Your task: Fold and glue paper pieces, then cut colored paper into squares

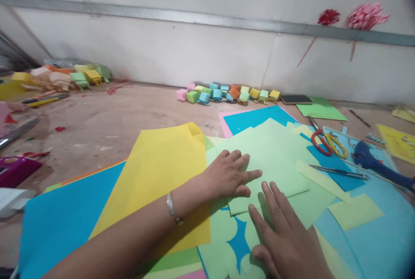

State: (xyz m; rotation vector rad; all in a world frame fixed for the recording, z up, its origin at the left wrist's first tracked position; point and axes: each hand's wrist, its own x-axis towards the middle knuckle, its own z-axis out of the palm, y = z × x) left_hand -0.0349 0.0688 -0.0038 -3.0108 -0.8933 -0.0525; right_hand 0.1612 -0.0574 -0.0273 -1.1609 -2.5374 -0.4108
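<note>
A pale green sheet [275,153], plain and matte with crisp edges and a thin shadow under its near side, lies in the middle of the table [155,110], on top of other papers. Whether it is folded or stacked I cannot tell. It sits askew: one corner points to the far side, and its near edge slants from left to right, its right end slightly farther away. Its long axis is unclear, as papers of a like colour blend into it.

The left hand [227,174], with one bracelet [170,203] at the wrist, rests on the sheet's left part, its fingers spread. The right hand [285,236] is at the near edge, forefinger tip at that edge and thumb held away; two of its fingers lie close together. Neither hand is clamped on anything.

To the left are one large yellow sheet [162,162] and, partly beneath it, one blue sheet [74,214]. To the right are one pair of scissors [323,134] with a red and a yellow loop, one pen [340,171] and one blue glue gun [366,156]. Farther back sit over a dozen small paper boxes [217,94] in mixed colours.
</note>
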